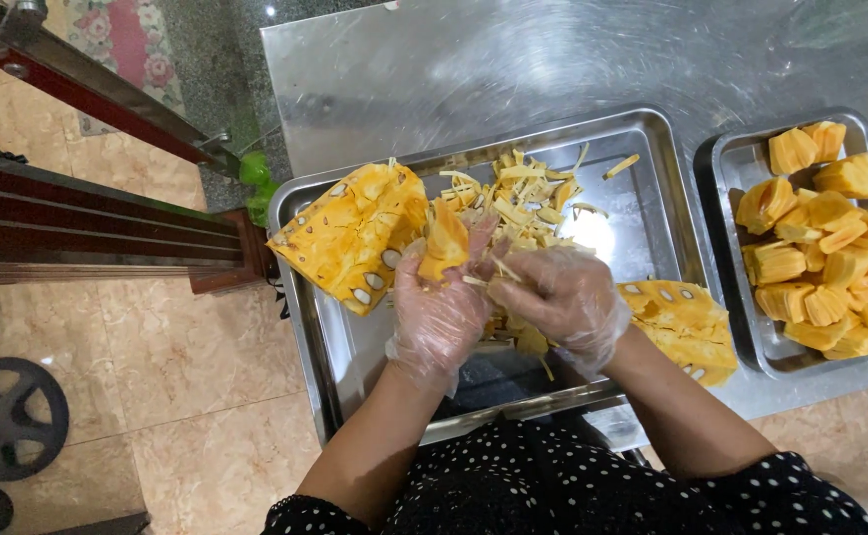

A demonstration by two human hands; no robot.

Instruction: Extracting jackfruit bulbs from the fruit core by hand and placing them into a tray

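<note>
Gloved left hand [439, 312] clamps its fingers around a jackfruit pod [447, 243]; right hand [565, 297] pinches pale fibres [513, 203] over the steel tray [652, 178].

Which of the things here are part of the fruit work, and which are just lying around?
In use: left hand, right hand, orange jackfruit pod, yellow jackfruit chunks, large steel tray, small steel tray of pods.
Lying about: black weight plate, dark wooden rails.
</note>
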